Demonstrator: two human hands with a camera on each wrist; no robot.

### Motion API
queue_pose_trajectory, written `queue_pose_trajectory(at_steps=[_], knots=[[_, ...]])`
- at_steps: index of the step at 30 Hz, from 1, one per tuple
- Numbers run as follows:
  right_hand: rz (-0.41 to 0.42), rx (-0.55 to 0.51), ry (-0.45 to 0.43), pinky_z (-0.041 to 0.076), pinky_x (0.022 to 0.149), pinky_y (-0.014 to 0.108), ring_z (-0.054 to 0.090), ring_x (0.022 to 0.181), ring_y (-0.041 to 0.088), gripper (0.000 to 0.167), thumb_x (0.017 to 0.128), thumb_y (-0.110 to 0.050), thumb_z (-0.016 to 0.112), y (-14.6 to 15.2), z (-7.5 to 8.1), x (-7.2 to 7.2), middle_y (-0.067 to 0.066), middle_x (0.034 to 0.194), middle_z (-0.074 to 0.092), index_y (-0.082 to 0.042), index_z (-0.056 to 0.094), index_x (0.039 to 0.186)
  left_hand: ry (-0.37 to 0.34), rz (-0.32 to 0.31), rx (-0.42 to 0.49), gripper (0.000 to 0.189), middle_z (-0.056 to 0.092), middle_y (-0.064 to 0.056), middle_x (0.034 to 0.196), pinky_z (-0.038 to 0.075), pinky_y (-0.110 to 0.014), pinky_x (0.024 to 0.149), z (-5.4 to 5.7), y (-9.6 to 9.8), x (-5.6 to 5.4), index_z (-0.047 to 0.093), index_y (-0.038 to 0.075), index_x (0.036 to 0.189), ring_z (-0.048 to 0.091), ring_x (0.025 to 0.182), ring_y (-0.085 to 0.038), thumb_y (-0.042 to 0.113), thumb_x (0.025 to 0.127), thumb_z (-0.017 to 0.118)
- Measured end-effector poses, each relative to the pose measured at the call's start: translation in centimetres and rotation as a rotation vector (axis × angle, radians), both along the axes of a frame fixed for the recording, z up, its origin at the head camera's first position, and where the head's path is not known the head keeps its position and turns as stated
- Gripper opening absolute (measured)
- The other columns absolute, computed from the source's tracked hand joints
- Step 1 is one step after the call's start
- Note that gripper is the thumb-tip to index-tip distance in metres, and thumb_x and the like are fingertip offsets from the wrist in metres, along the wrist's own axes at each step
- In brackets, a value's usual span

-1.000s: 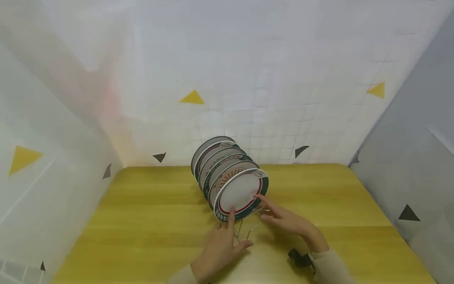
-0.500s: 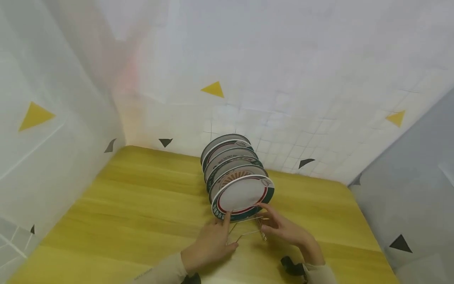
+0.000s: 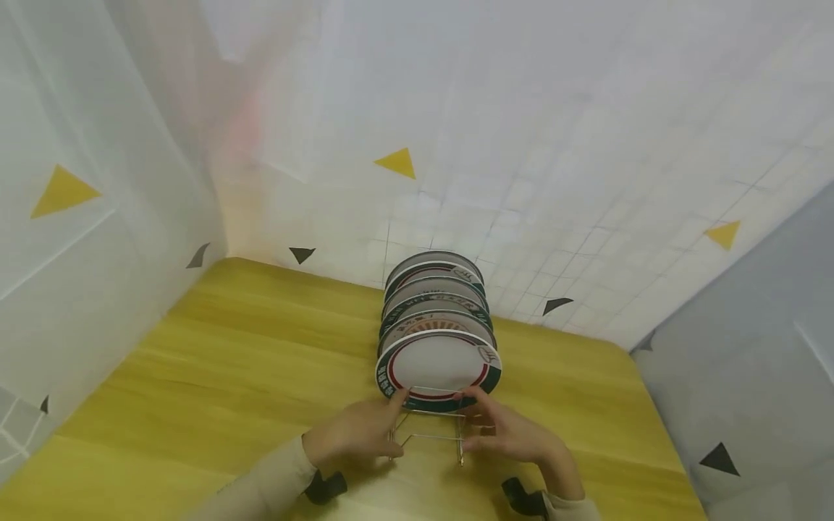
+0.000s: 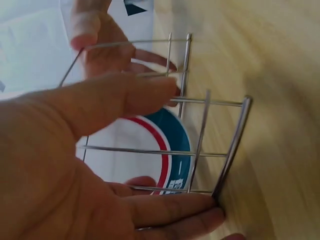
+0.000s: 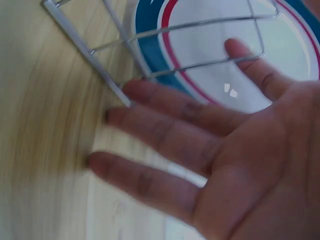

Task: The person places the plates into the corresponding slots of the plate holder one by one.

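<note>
A metal wire dish rack [image 3: 460, 450] stands on the table, holding several round plates upright in a row. The nearest plate [image 3: 438, 362] is white with a red ring and a dark green rim. At the rack's front left is my left hand [image 3: 355, 432]; in the left wrist view its thumb and fingers lie on either side of the wires [image 4: 236, 136]. My right hand [image 3: 517, 434] is at the front right corner. In the right wrist view its index finger touches a wire corner, and the other fingers extend nearly straight by the bottom rod [image 5: 82, 48].
The yellow wood-grain table [image 3: 274, 347] reaches back to a pale wall [image 3: 495, 108] close behind the plates. Pale side walls, marked with yellow and black triangles, stand at left and right. Dark wrist devices [image 3: 521, 498] sit below both hands.
The rack with its plates has turned from slanting to pointing straight away from me. My left index finger has left the plate's face for the rack's wires. The head view has tilted.
</note>
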State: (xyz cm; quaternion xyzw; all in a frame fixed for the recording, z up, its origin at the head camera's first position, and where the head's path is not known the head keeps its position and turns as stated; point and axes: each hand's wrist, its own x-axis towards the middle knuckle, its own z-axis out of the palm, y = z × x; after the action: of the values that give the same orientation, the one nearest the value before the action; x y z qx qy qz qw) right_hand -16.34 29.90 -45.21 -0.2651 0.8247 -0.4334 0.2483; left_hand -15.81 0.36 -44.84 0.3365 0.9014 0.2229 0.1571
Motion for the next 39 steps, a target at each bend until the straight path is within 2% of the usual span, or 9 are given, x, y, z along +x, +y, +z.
queue_pose_trajectory(at_steps=[4,8,17,27,31,35,39], knots=[[-0.027,0.077,0.017,0.046,0.1,0.058,0.052,0.126,0.041,0.072,0.092,-0.033,0.068,-0.5,0.9,0.5,0.021,0.146,0.044,-0.016,0.026,0.148,-0.032,-0.016,-0.002,0.096,0.054,0.003,0.073,0.045,-0.026,0.057,0.5,-0.1,-0.5,0.022,-0.004,0.149,0.047,0.064,-0.009,0.026,0.075,0.075],[-0.031,0.114,0.017,0.046,0.1,0.058,0.053,0.126,0.039,0.076,0.092,-0.035,0.068,-0.9,1.2,0.9,0.019,0.145,0.044,-0.017,0.023,0.15,-0.055,-0.04,0.019,0.097,0.047,0.007,0.065,0.039,-0.024,0.051,0.4,-0.1,-0.6,0.021,-0.005,0.149,0.043,0.058,-0.007,0.02,0.072,0.075],[-0.017,0.141,0.04,0.048,0.096,0.057,0.058,0.121,0.038,0.073,0.091,-0.035,0.069,-2.4,1.6,1.3,0.019,0.142,0.048,-0.017,0.024,0.147,-0.04,-0.054,0.014,0.101,0.047,0.007,0.068,0.04,-0.023,0.052,0.2,-1.2,-0.9,0.019,-0.008,0.149,0.043,0.059,-0.007,0.02,0.069,0.076],[-0.01,0.166,0.013,0.046,0.1,0.058,0.057,0.123,0.037,0.083,0.091,-0.036,0.069,-2.4,1.4,1.1,0.017,0.138,0.053,-0.017,0.016,0.153,-0.109,-0.069,0.07,0.101,0.045,0.01,0.064,0.036,-0.02,0.049,-0.6,-1.2,-0.7,0.012,-0.01,0.149,0.04,0.053,-0.003,0.014,0.071,0.072],[-0.002,0.162,0.019,0.046,0.099,0.057,0.057,0.121,0.037,0.086,0.091,-0.036,0.068,-2.4,1.5,1.1,0.02,0.135,0.055,-0.015,0.013,0.154,-0.11,-0.081,0.063,0.103,0.043,0.008,0.066,0.036,-0.02,0.051,-0.4,-1.2,-1.0,0.009,-0.009,0.149,0.039,0.054,-0.004,0.012,0.072,0.073],[0.008,0.168,0.021,0.043,0.101,0.059,0.056,0.123,0.037,0.095,0.092,-0.038,0.066,-2.9,2.0,1.0,0.021,0.135,0.055,-0.013,0.002,0.157,-0.126,-0.071,0.073,0.104,0.043,0.007,0.068,0.037,-0.02,0.051,0.0,-1.6,-1.3,0.007,-0.008,0.149,0.04,0.054,-0.005,0.011,0.071,0.073],[0.012,0.177,0.022,0.042,0.102,0.059,0.057,0.122,0.037,0.093,0.091,-0.04,0.067,-3.6,2.0,1.1,0.021,0.129,0.06,-0.012,0.006,0.157,-0.144,-0.064,0.078,0.099,0.045,0.006,0.072,0.04,-0.021,0.056,0.0,-2.2,-1.0,0.014,-0.008,0.146,0.042,0.059,-0.006,0.01,0.07,0.074]])
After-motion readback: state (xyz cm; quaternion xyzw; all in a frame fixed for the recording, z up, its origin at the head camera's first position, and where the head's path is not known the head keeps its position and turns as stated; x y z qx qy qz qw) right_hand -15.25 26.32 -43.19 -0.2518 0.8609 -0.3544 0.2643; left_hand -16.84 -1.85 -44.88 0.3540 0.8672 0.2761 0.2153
